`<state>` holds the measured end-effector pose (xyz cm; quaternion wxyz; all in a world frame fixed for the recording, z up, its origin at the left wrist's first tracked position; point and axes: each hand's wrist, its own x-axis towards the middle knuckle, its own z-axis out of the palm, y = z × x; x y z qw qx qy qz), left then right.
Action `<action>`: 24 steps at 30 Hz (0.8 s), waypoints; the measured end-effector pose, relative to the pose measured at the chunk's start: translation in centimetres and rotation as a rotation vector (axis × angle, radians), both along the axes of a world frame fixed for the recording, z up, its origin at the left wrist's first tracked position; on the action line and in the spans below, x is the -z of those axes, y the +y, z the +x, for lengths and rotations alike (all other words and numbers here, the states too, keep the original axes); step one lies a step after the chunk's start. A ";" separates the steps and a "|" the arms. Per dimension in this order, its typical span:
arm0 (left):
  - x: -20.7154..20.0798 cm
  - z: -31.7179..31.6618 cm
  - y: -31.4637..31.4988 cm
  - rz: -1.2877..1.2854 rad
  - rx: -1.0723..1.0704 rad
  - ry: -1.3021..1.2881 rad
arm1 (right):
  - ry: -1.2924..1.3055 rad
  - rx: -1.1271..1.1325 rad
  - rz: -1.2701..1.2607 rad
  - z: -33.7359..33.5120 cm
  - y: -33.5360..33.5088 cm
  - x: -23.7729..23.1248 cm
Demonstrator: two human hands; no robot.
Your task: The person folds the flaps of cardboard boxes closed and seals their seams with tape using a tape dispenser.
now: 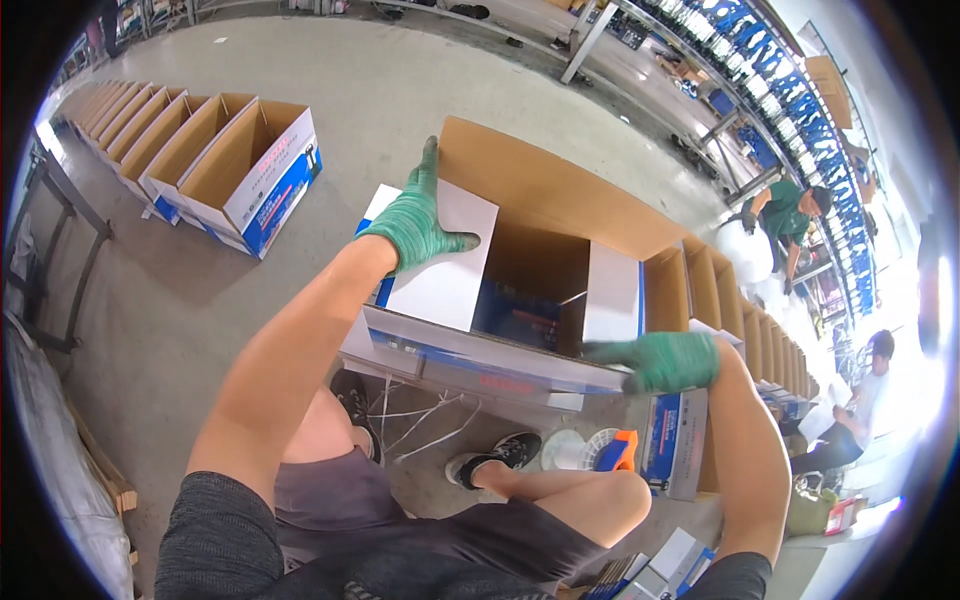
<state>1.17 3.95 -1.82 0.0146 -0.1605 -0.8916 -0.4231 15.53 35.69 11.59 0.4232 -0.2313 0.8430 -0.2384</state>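
An upright cardboard carton, brown inside with white and blue outer faces, stands in front of me with its top uncovered. Its white side flaps are folded inward, while the tall far flap stands up. My left hand, in a green glove, presses on the left white flap, fingers stretched and thumb spread. At the near right corner, my right hand, also gloved, grips the near flap between fingers and thumb; its fingertips are blurred. Something dark and printed shows inside the carton, too shaded to name.
Rows of opened cartons extend at left and right. A tape dispenser with orange and blue parts lies by my shoe, near loose white strapping. Two people are at the right, beside a long rack.
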 end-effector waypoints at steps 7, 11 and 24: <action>0.3 -1.0 -2.3 0.057 0.116 0.232 | 0.686 0.175 0.397 -2.6 0.0 2.2; -0.3 0.9 -5.0 0.707 0.270 -0.452 | 0.997 0.152 0.318 -3.6 -1.0 7.6; -0.5 4.1 -3.8 0.313 0.236 -0.147 | 1.338 0.398 0.254 -6.4 1.5 2.4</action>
